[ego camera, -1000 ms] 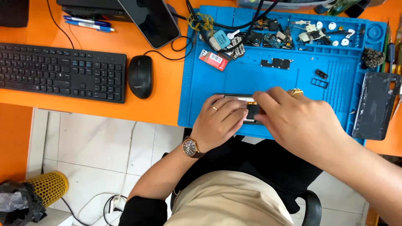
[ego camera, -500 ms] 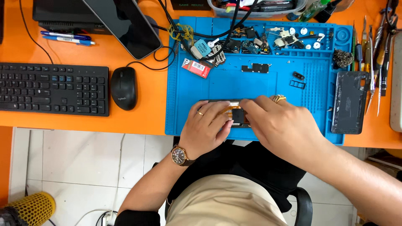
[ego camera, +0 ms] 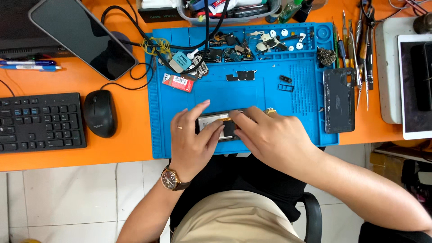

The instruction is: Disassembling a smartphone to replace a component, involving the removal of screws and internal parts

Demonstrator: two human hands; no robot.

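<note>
Nearest the seated person, the left hand [ego camera: 193, 139] and right hand [ego camera: 270, 137] press fingers down on an opened phone [ego camera: 216, 126] lying between them on the blue mat's [ego camera: 252, 96] near edge. Beyond lie loose parts [ego camera: 240, 75] and a back cover [ego camera: 338, 100].

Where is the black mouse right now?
In the head view, the mouse sits on the orange desk, between the keyboard on its left and the blue mat on its right, below the big phone.
</note>
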